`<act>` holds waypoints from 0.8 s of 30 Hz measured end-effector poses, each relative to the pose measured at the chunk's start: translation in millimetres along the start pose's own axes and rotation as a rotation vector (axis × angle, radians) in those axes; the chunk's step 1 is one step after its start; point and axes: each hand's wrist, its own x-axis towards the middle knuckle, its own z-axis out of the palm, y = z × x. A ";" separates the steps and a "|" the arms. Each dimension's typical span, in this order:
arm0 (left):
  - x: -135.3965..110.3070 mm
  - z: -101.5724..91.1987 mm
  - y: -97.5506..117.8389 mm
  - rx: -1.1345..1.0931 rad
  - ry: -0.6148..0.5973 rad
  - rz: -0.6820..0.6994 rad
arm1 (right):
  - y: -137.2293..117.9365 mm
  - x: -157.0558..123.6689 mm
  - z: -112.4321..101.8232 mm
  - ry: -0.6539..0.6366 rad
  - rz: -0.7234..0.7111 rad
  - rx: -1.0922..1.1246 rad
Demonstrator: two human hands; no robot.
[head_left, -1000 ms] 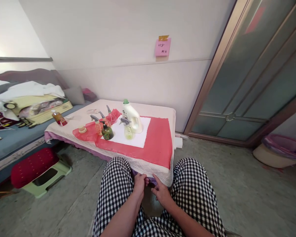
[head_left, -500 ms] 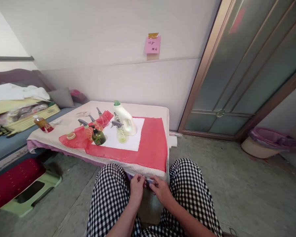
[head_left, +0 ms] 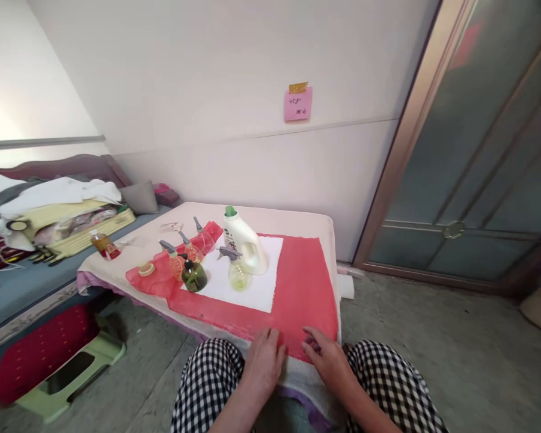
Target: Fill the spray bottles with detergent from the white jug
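Observation:
My left hand [head_left: 262,362] lies at the front edge of the red cloth [head_left: 303,282], palm down with fingers stretched out. To its right, my right hand [head_left: 328,359] is over the same cloth with loosely bent fingers and nothing seen in it. A white sheet [head_left: 264,297] lies on the cloth, left of my hands. On it stand a clear spray bottle [head_left: 238,278] with a grey head and pale liquid, and a white jug [head_left: 247,243] with a green cap. A dark green pump bottle [head_left: 193,276] stands at the sheet's left edge.
Further left are several clear spray bottles [head_left: 175,264] and a round tan lid [head_left: 146,269] on red cloth. An amber bottle [head_left: 104,245] tilts at the bed's edge. A red-covered green stool [head_left: 79,367] stands on the floor. A pink note [head_left: 298,104] hangs on the wall.
Both hands have moved from close together between my knees, forward and apart, onto the front of the red cloth. The view has shifted, so the scene sits lower and further right.

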 end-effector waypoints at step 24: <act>17.6 42.0 -19.9 0.143 0.041 -0.050 | 27.9 22.9 30.1 0.006 -0.199 -0.342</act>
